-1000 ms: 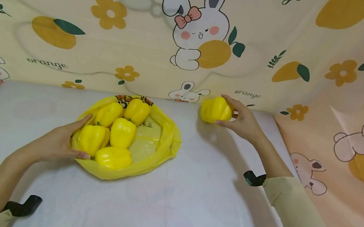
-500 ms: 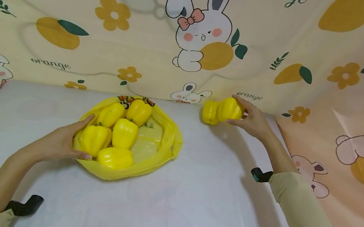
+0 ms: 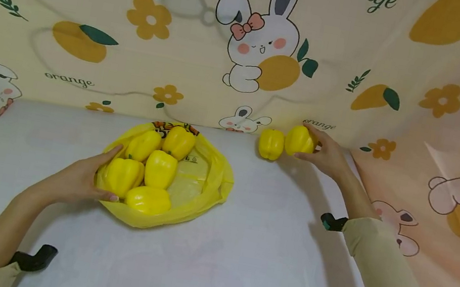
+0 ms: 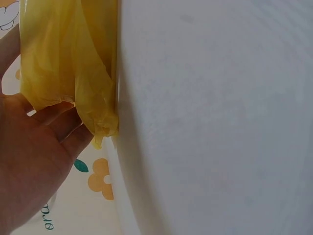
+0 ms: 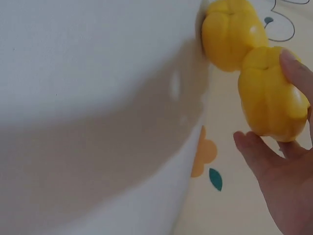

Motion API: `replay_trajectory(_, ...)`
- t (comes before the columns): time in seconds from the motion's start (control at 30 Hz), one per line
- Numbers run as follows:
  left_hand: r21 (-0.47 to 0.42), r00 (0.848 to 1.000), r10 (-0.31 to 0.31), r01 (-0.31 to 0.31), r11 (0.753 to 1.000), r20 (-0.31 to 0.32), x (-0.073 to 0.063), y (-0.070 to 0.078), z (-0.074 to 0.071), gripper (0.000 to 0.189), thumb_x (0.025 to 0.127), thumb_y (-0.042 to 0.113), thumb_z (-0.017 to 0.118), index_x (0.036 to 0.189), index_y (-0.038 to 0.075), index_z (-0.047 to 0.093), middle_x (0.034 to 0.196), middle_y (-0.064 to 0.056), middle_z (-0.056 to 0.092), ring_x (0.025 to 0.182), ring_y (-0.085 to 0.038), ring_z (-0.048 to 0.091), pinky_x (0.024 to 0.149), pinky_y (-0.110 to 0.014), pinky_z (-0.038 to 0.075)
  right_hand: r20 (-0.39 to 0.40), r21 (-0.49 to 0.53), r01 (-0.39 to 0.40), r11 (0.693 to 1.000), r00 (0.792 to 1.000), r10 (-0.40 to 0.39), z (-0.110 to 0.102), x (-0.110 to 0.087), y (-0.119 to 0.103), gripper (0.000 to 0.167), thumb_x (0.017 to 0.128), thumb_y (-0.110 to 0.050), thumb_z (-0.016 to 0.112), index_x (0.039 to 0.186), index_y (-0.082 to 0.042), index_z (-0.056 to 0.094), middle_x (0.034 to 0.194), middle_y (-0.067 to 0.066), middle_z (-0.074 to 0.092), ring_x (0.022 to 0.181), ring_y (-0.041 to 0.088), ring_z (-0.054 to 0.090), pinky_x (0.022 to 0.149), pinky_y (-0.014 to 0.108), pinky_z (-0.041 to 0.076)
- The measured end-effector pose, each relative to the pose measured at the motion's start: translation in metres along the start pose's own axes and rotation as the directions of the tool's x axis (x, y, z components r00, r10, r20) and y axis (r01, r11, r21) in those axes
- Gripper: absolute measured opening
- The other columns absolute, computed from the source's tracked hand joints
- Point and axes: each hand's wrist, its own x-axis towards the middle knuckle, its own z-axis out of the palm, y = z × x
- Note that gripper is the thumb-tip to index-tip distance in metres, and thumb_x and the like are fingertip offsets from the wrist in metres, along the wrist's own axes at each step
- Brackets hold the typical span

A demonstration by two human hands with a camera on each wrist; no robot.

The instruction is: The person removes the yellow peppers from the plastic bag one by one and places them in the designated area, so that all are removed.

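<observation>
A yellow plastic bag (image 3: 217, 177) lies with its mouth spread wide on the table, holding several yellow bell peppers (image 3: 160, 170). My left hand (image 3: 76, 178) grips the bag's left side, thumb at the front rim and fingers round the back. In the left wrist view, the bag's wall (image 4: 54, 54) hides part of those fingers. At the back right, my right hand (image 3: 329, 155) holds a yellow bell pepper (image 3: 298, 141) between thumb and fingers, tilted and seemingly just above the table. Immediately left of it, another yellow bell pepper (image 3: 271, 144) stands upright on the table.
The white tabletop (image 3: 207, 273) stretches between the hands and toward the front. A cloth backdrop (image 3: 197, 66) printed with rabbits and fruit rises at the table's back edge, and another cloth panel (image 3: 437, 252) stands along the right.
My right hand has moved right with its pepper, uncovering the standing pepper that it largely hid before. The left hand keeps its grip on the bag. The head view has shifted slightly.
</observation>
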Motion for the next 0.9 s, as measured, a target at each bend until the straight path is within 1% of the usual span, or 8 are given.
replay_trajectory(0.1, 0.002, 1.0, 0.009, -0.009, 1.0, -0.006, 0.0, -0.002, 0.0, 0.125, 0.072, 0.054, 0.084, 0.16, 0.009, 0.008, 0.157, -0.031, 0.023, 0.14, -0.055, 0.024, 0.111, -0.07, 0.023, -0.001, 0.002, -0.019, 1.0, 1.0, 0.019, 0.0, 0.001, 0.004, 0.086, 0.083, -0.03, 0.082, 0.155, -0.031, 0.035, 0.151, 0.009, 0.039, 0.116, 0.032, 0.046, 0.101, 0.049, 0.046)
replay_trajectory(0.17, 0.001, 1.0, 0.014, -0.014, 1.0, -0.008, 0.0, -0.002, 0.0, 0.125, 0.072, 0.054, 0.084, 0.16, 0.009, 0.008, 0.157, -0.031, 0.023, 0.141, -0.055, 0.024, 0.111, -0.07, 0.023, 0.001, -0.001, -0.024, 1.0, 1.0, 0.024, 0.001, 0.001, 0.008, 0.087, 0.083, -0.029, 0.082, 0.156, -0.03, 0.034, 0.152, 0.009, 0.038, 0.116, 0.032, 0.046, 0.1, 0.049, 0.046)
replay_trajectory(0.3, 0.003, 1.0, 0.022, -0.022, 1.0, -0.002, 0.002, -0.002, 0.001, 0.124, 0.072, 0.055, 0.084, 0.16, 0.01, 0.008, 0.158, -0.03, 0.023, 0.141, -0.054, 0.024, 0.111, -0.07, 0.022, 0.005, -0.006, -0.043, 0.999, 0.999, 0.044, 0.003, 0.001, 0.017, 0.089, 0.083, -0.027, 0.083, 0.156, -0.024, 0.032, 0.153, 0.011, 0.037, 0.118, 0.034, 0.046, 0.1, 0.049, 0.045)
replay_trajectory(0.4, -0.004, 1.0, 0.013, -0.013, 1.0, 0.007, 0.003, -0.001, 0.003, 0.124, 0.072, 0.056, 0.083, 0.16, 0.011, 0.008, 0.158, -0.029, 0.022, 0.142, -0.053, 0.023, 0.111, -0.07, 0.022, 0.018, 0.021, -0.036, 0.999, 0.999, 0.036, 0.006, 0.0, 0.022, 0.087, 0.083, -0.022, 0.083, 0.155, -0.018, 0.034, 0.152, 0.012, 0.038, 0.119, 0.035, 0.046, 0.102, 0.052, 0.044)
replay_trajectory(0.53, -0.013, 1.0, -0.01, 0.01, 1.0, 0.011, 0.002, -0.001, 0.003, 0.124, 0.072, 0.055, 0.084, 0.161, 0.011, 0.009, 0.159, -0.029, 0.022, 0.142, -0.053, 0.023, 0.112, -0.069, 0.021, 0.047, 0.034, -0.017, 0.999, 0.999, 0.016, 0.011, 0.004, 0.027, 0.086, 0.084, -0.021, 0.082, 0.155, -0.015, 0.035, 0.151, 0.014, 0.038, 0.119, 0.034, 0.044, 0.105, 0.054, 0.042)
replay_trajectory(0.67, 0.0, 1.0, -0.011, 0.011, 1.0, 0.004, 0.002, -0.001, 0.003, 0.124, 0.072, 0.056, 0.084, 0.161, 0.011, 0.009, 0.158, -0.029, 0.023, 0.142, -0.053, 0.024, 0.111, -0.069, 0.022, 0.07, 0.024, -0.038, 0.999, 0.997, 0.036, 0.014, 0.008, 0.032, 0.088, 0.083, -0.026, 0.083, 0.156, -0.019, 0.034, 0.153, 0.013, 0.036, 0.124, 0.035, 0.043, 0.108, 0.054, 0.04)
replay_trajectory(0.9, 0.01, 1.0, -0.014, 0.014, 1.0, -0.001, 0.002, -0.002, 0.002, 0.125, 0.071, 0.057, 0.083, 0.161, 0.012, 0.009, 0.158, -0.029, 0.024, 0.141, -0.053, 0.025, 0.111, -0.069, 0.023, 0.112, 0.083, -0.09, 0.992, 0.99, 0.081, 0.019, 0.017, 0.04, 0.091, 0.084, -0.028, 0.082, 0.158, -0.025, 0.028, 0.161, 0.01, 0.026, 0.138, 0.039, 0.036, 0.111, 0.055, 0.037)
